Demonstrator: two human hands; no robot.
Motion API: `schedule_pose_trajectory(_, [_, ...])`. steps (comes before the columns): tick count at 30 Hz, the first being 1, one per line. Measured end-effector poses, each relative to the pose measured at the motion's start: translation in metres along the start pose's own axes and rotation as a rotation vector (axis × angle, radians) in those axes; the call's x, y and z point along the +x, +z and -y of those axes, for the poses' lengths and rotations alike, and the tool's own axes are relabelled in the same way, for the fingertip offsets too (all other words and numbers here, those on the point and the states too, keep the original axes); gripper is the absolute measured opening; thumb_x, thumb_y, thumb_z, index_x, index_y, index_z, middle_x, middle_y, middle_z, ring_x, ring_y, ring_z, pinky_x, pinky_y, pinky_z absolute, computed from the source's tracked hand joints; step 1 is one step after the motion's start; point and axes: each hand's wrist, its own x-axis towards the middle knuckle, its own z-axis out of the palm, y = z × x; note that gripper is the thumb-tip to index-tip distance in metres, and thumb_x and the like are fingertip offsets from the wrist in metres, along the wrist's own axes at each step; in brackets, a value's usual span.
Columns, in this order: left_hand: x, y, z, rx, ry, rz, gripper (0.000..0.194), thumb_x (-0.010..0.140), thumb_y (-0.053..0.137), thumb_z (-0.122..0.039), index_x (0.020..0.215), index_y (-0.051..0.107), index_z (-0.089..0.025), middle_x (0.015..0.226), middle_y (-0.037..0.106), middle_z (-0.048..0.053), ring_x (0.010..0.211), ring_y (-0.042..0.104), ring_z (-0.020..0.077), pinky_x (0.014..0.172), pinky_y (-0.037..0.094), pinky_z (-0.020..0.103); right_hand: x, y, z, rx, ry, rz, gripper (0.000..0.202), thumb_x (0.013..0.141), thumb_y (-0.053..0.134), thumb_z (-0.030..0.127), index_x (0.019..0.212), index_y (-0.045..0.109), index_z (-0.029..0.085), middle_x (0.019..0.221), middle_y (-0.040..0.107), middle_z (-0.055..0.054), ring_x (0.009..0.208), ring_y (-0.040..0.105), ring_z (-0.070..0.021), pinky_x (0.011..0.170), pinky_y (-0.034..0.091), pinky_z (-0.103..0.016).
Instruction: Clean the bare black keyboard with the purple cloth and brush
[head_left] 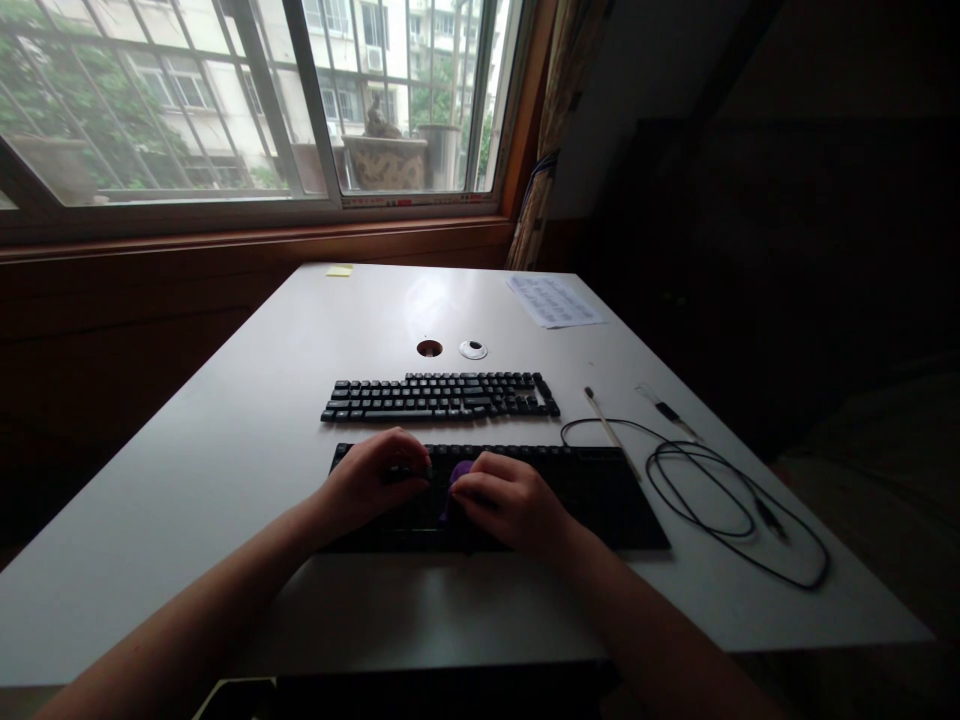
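A black keyboard base point(600, 500) lies on the white table before me, with a row of keys along its far edge and the rest too dark to make out. My left hand point(379, 475) is over its left part, thumb and fingers curled together round something small and dark that I cannot make out. Close by, my right hand point(514, 495) pinches a soft purple piece point(460, 468), cloth or gel, that hangs down toward the base. Beyond the base, loose black keycaps point(442, 395) are laid out in keyboard order.
The white table point(225, 400) bears a coiled black cable point(697, 525), a thin stick with a dark tip point(607, 420) and a small wire-ended tool point(667, 411) at right. Farther back are a cable hole point(429, 349), its round cover point(472, 350), printed sheets point(555, 302) and yellow notes point(340, 270).
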Motion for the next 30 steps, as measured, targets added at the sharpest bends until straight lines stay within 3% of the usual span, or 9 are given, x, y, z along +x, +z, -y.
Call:
schedule_pose_trajectory(7, [0.002,-0.010,0.006,0.243,0.042,-0.025,0.013,0.088,0.072,-0.016,0.100,0.067,-0.018,0.093,0.071,0.003,0.080,0.068,0.0150,0.073,0.057,0.026,0.000,0.001,0.000,-0.008,-0.005,-0.009,0.008,0.094,0.065,0.018,0.098,0.072,0.019,0.085,0.065,-0.004,0.073,0.063,-0.0131,0.068,0.055,-0.024])
schedule_pose_trajectory(17, [-0.001,-0.010,0.018,0.463,0.189,0.082,0.010,0.096,0.065,-0.016,0.105,0.063,-0.019,0.099,0.069,0.005,0.089,0.068,0.0183,0.078,0.056,0.030,-0.003,0.003,-0.002,0.000,0.002,0.000,0.008,0.094,0.066,0.018,0.099,0.072,0.019,0.085,0.065,-0.004,0.074,0.063,-0.0131,0.069,0.055,-0.025])
schedule_pose_trajectory(26, [0.001,-0.009,0.012,0.615,0.266,0.174,0.010,0.097,0.065,-0.014,0.106,0.065,-0.018,0.100,0.073,0.005,0.090,0.068,0.0201,0.082,0.057,0.032,-0.001,0.001,0.000,-0.005,-0.003,-0.003,0.008,0.095,0.065,0.018,0.098,0.072,0.019,0.085,0.065,-0.004,0.073,0.062,-0.0128,0.068,0.055,-0.024])
schedule_pose_trajectory(30, [0.003,-0.006,0.008,0.634,0.266,0.162,0.009,0.096,0.064,-0.011,0.103,0.065,-0.017,0.097,0.073,0.005,0.089,0.067,0.0199,0.080,0.057,0.031,-0.001,0.002,-0.001,-0.005,-0.003,0.000,0.008,0.095,0.065,0.019,0.099,0.072,0.019,0.085,0.065,-0.004,0.074,0.062,-0.0129,0.068,0.054,-0.025])
